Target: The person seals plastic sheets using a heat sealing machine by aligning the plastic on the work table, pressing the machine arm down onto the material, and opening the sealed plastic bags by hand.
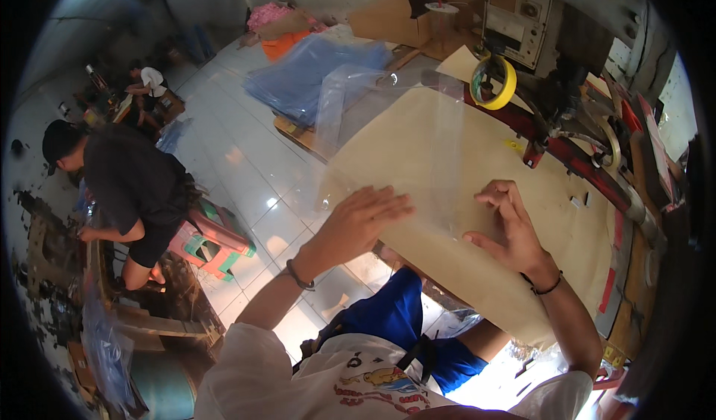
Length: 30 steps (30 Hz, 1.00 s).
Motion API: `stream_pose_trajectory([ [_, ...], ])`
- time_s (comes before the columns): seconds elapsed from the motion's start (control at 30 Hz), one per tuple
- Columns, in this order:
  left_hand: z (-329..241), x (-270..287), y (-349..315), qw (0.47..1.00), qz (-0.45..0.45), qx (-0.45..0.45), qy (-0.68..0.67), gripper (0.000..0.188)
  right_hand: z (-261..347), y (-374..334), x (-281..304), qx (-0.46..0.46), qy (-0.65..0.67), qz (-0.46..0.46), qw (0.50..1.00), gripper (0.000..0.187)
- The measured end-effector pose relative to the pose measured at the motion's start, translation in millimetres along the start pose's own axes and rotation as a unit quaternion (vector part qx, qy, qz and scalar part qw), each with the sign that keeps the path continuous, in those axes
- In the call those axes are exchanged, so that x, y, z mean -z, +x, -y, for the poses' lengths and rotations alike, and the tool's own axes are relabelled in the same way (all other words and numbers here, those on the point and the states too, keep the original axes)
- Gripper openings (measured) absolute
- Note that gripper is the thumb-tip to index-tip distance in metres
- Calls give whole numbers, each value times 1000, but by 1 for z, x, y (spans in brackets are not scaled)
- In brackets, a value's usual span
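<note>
A clear plastic sheet (446,133), perhaps a bag, lies across the tan-covered worktable (544,204) and reaches past its far left edge. My left hand (365,218) is over the sheet's near left part, palm down with its fingers stretched out together. On the other side, my right hand (511,230) hovers at the sheet's near right corner; its thumb and bent fingers are apart, with nothing visible between them. Whether either palm presses on the plastic is hard to tell.
Bluish plastic sheets (313,73) are stacked beyond the table's left end. A dark red bar (574,155) runs along the far right, with a yellow tape roll (501,84) on it. To the left, a person in black (134,181) sits on a red and green stool (212,241).
</note>
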<state>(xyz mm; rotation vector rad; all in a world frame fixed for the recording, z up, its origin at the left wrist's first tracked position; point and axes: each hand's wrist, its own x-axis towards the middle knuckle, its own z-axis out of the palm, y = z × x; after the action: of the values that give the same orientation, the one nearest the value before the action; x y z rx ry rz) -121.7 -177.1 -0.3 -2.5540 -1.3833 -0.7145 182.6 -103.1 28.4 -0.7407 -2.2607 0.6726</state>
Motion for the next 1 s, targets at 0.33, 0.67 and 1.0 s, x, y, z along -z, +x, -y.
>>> stream_pose_trajectory([
  [0.33,-1,5,13,997,19,-1,-75,46,-16,2,2,88,-68,113,987,39],
  [0.67,-44,18,2,988,43,57,-137,24,-15,0,0,151,-65,100,981,31],
  [1.0,-54,22,-8,989,-18,84,-124,29,-30,0,-4,81,-79,-5,994,35],
])
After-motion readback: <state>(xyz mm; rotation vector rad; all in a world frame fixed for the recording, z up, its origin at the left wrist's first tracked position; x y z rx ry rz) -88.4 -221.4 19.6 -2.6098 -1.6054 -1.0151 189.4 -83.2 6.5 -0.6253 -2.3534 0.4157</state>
